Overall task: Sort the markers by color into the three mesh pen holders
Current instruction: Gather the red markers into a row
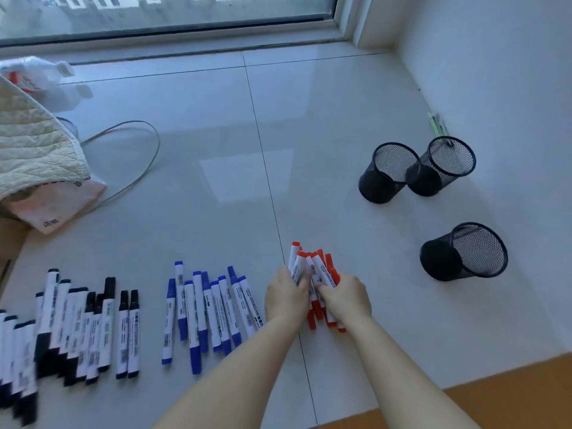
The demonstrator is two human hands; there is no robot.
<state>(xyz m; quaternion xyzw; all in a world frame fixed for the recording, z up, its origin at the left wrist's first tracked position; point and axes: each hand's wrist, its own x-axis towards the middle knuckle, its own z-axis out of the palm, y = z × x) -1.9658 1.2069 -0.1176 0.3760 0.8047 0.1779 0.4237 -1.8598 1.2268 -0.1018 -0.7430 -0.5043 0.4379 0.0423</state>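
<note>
Got my left hand [286,297] and right hand [346,300] both wrapped around the bunch of red markers [312,274] on the floor tile, so their middles are hidden. The three mesh pen holders [464,252] stand off to the right, and the black markers [71,326] run off the left edge.

You kneel in home room: pale tiled floor [216,125], low window [167,13], quilted blanket [34,150], plastic bag [58,205], loose cable [136,168].

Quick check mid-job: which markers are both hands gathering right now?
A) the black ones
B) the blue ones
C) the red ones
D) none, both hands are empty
C: the left hand and right hand clasp the red markers in one bunch.
</note>
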